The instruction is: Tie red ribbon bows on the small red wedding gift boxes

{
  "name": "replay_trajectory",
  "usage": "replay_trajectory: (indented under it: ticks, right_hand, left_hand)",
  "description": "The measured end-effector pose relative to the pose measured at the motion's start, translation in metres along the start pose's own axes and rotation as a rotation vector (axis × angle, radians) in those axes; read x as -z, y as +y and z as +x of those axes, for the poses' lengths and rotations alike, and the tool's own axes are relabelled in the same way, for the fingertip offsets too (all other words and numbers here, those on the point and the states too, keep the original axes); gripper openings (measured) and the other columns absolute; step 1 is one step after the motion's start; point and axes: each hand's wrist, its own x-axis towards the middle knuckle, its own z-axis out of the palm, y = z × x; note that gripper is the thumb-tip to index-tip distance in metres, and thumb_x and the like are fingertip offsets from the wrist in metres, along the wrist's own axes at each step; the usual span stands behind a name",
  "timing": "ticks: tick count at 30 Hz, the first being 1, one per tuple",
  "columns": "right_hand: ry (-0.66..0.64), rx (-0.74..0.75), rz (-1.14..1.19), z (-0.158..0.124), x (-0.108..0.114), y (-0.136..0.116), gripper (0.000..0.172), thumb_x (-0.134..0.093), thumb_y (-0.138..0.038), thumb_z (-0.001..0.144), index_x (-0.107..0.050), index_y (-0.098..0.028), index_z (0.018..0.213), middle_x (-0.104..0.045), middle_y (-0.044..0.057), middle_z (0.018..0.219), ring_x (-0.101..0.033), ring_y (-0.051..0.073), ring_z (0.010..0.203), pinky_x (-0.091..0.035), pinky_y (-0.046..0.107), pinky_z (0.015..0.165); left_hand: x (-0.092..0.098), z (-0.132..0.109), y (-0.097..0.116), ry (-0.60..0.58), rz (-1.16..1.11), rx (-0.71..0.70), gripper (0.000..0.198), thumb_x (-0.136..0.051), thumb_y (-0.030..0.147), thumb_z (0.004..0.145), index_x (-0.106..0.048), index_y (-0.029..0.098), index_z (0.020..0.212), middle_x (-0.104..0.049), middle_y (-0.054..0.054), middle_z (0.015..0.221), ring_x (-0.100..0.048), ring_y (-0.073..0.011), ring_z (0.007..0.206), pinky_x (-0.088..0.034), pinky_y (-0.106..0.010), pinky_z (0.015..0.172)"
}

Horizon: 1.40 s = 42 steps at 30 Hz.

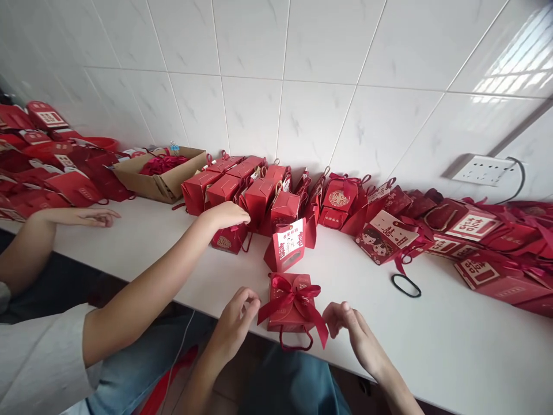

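A small red gift box [290, 316] lies in front of me at the table's near edge. A dark red ribbon bow [292, 297] is tied across its top, and a red cord handle [296, 347] hangs over the edge toward me. On the left of the box is my left hand [237, 323], its fingers loosely bent and close to one ribbon tail; I cannot tell whether they touch it. To the right, my right hand [352, 334] is held apart from the box, thumb and fingers separated and nothing between them. Just behind stands an upright red box with a white panel [288, 245].
A co-worker's hand [227, 216] reaches from the left over a red box with a gold pattern [230, 239]. Rows of red boxes [259, 193] line the wall. A cardboard box [162, 184] holds red ribbons. A black loop [406, 285] lies at right, below a wall socket [484, 170].
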Motion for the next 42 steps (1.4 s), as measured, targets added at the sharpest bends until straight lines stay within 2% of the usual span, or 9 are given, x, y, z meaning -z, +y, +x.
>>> replay_trajectory:
  ticks: [5, 13, 21, 25, 29, 32, 37, 40, 42]
  right_hand:
    - [-0.144, -0.129, -0.021, 0.000, -0.016, -0.013, 0.059, -0.037, -0.068, 0.085, -0.034, -0.020, 0.052, -0.039, -0.003, 0.048, -0.033, 0.011, 0.049, -0.029, 0.026, 0.051]
    - [-0.134, -0.084, 0.448, 0.007, -0.010, -0.010, 0.054, -0.057, -0.058, 0.080, -0.039, -0.019, 0.048, -0.040, -0.003, 0.043, -0.034, 0.010, 0.047, -0.028, 0.026, 0.053]
    - [0.214, 0.066, 0.801, 0.022, 0.030, 0.010, 0.063, -0.052, -0.047, 0.081, -0.002, -0.019, 0.055, 0.002, -0.009, 0.046, -0.003, 0.009, 0.047, -0.029, 0.028, 0.049]
    - [0.364, 0.125, 0.846, 0.016, 0.056, 0.019, 0.062, -0.053, -0.038, 0.082, 0.000, -0.017, 0.058, 0.006, -0.007, 0.048, 0.001, 0.011, 0.050, -0.026, 0.029, 0.048]
    - [0.413, 0.103, 0.890, 0.007, 0.060, 0.025, 0.060, -0.057, -0.032, 0.078, -0.003, -0.017, 0.058, 0.004, -0.007, 0.047, -0.005, 0.010, 0.048, -0.028, 0.029, 0.049]
    - [0.380, 0.115, 0.799, -0.004, 0.071, 0.034, 0.058, -0.057, -0.038, 0.077, -0.008, -0.018, 0.053, 0.000, -0.007, 0.041, -0.012, 0.009, 0.043, -0.032, 0.030, 0.049]
    - [0.012, -0.044, 0.147, -0.021, 0.110, 0.041, 0.051, -0.059, -0.064, 0.073, -0.048, -0.021, 0.047, -0.040, 0.000, 0.042, -0.039, 0.014, 0.045, -0.035, 0.033, 0.049]
    - [0.214, -0.038, -0.134, -0.009, 0.102, 0.018, 0.052, -0.049, -0.067, 0.079, -0.057, -0.019, 0.059, -0.052, 0.003, 0.054, -0.048, 0.016, 0.053, -0.039, 0.030, 0.051]
    - [0.153, 0.032, -0.213, 0.005, 0.077, -0.003, 0.045, -0.046, -0.061, 0.084, -0.062, -0.019, 0.077, -0.061, 0.004, 0.068, -0.055, 0.018, 0.064, -0.044, 0.029, 0.057]
  left_hand:
    - [0.000, 0.000, 0.016, -0.271, 0.002, 0.162, 0.049, -0.035, 0.059, 0.087, -0.041, 0.019, 0.058, -0.044, 0.003, 0.057, -0.043, -0.0143, 0.057, -0.032, -0.027, 0.060]
    - [-0.003, 0.010, 0.012, -0.265, -0.464, 0.130, 0.038, -0.059, 0.044, 0.080, -0.050, 0.017, 0.055, -0.053, 0.001, 0.056, -0.048, -0.0139, 0.059, -0.035, -0.026, 0.063]
    - [0.006, 0.028, -0.010, 0.165, -0.837, 0.158, 0.035, -0.060, 0.042, 0.064, -0.037, 0.019, 0.050, -0.039, 0.003, 0.053, -0.042, -0.0119, 0.053, -0.043, -0.029, 0.060]
    - [0.030, 0.033, -0.016, 0.386, -0.960, 0.144, 0.037, -0.060, 0.034, 0.059, -0.028, 0.019, 0.048, -0.037, 0.003, 0.054, -0.046, -0.0124, 0.058, -0.046, -0.028, 0.063]
    - [0.037, 0.032, -0.015, 0.421, -1.016, 0.138, 0.034, -0.063, 0.030, 0.057, -0.032, 0.018, 0.047, -0.046, 0.000, 0.062, -0.053, -0.0156, 0.070, -0.048, -0.030, 0.068]
    - [0.043, 0.030, -0.015, 0.403, -1.026, 0.133, 0.024, -0.062, 0.030, 0.059, -0.042, 0.018, 0.050, -0.049, -0.001, 0.065, -0.053, -0.0163, 0.068, -0.048, -0.031, 0.064]
    - [0.067, 0.032, -0.011, 0.300, -0.729, 0.029, 0.035, -0.055, 0.046, 0.064, -0.039, 0.021, 0.045, -0.039, 0.000, 0.047, -0.045, -0.0172, 0.053, -0.044, -0.035, 0.058]
    - [0.056, 0.036, 0.006, 0.269, -0.470, -0.052, 0.033, -0.059, 0.051, 0.066, -0.053, 0.020, 0.054, -0.054, -0.003, 0.060, -0.054, -0.0208, 0.066, -0.044, -0.033, 0.067]
    - [0.035, 0.035, 0.023, 0.086, -0.338, -0.054, 0.026, -0.066, 0.043, 0.068, -0.060, 0.019, 0.064, -0.061, -0.004, 0.070, -0.057, -0.0217, 0.074, -0.044, -0.032, 0.072]
